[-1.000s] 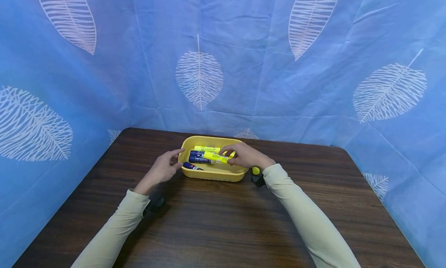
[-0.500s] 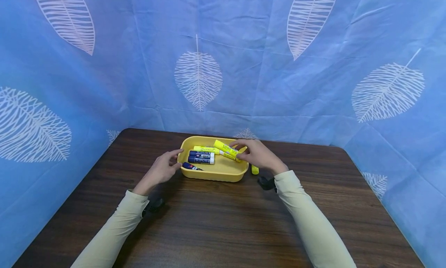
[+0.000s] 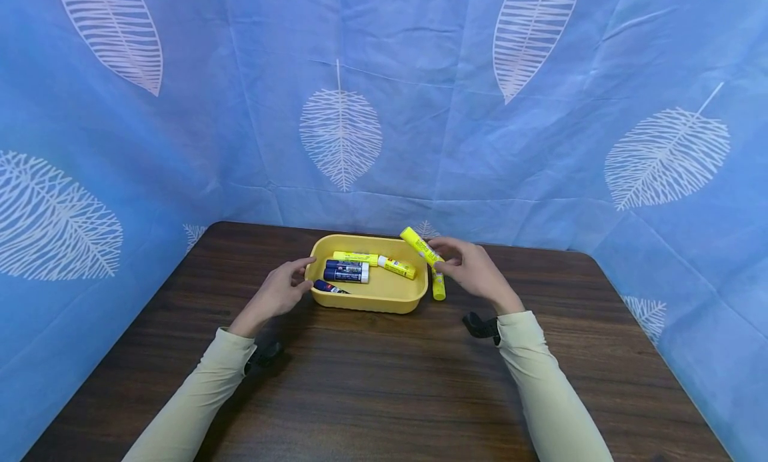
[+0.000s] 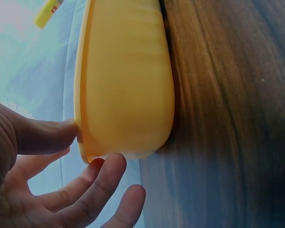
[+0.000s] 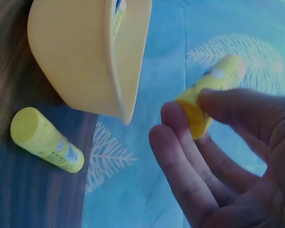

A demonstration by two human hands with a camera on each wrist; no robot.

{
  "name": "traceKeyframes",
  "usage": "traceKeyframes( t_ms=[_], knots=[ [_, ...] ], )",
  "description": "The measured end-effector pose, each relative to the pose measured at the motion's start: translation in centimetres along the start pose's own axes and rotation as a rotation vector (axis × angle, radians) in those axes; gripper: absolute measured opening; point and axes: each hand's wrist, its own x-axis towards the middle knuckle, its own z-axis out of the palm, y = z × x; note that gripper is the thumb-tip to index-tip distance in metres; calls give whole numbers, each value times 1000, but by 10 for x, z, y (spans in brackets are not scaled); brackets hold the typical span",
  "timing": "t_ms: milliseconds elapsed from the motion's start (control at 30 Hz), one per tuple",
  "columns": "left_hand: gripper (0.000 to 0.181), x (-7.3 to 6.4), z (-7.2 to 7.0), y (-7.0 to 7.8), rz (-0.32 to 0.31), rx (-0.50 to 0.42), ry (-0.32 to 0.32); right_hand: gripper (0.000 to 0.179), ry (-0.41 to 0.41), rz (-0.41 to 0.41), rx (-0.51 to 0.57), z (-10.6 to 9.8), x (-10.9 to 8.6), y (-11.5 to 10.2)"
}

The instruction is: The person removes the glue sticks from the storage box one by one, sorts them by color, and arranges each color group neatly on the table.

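My right hand [image 3: 474, 267] pinches a yellow glue stick [image 3: 420, 245] by its lower end, raised and tilted just beyond the right end of a yellow plastic basket [image 3: 367, 303]. Below it, a second yellow glue stick [image 5: 47, 140] lies on the table beside the basket. Inside the basket are two yellow glue sticks [image 3: 397, 267], blue glue sticks with white ends [image 3: 347, 273], and a dark blue tube [image 3: 330, 287] partly hidden by the front wall. At the basket's left end, my left hand [image 3: 279, 287] touches the rim with thumb and fingertips, its fingers spread and relaxed.
The basket stands near the back of a dark wood table [image 3: 372, 382]. A blue cloth with white leaf prints [image 3: 408, 115] hangs behind and at both sides. Each wrist carries a black strap-on camera [image 3: 480, 326].
My right hand has lifted the yellow glue stick out of the basket and carried it rightward past the rim. The left hand has stayed at the basket's left end.
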Motion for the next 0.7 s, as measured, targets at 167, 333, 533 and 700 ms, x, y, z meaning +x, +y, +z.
traceKeyframes(
  t_ms=[167, 333, 533, 700],
  knots=[
    [53, 0, -1, 0, 20, 0, -7, 46, 55, 85, 32, -3, -6, 15],
    [53, 1, 0, -1, 15, 0, -8, 49, 104, 139, 51, -4, -11, 29],
    [53, 2, 1, -1, 12, 4, -2, 51, 137, 222, 113, -2, -15, 45],
    [53, 2, 1, -2, 14, -4, -1, 53, 102, 279, 250, -1, -16, 64]
  ],
)
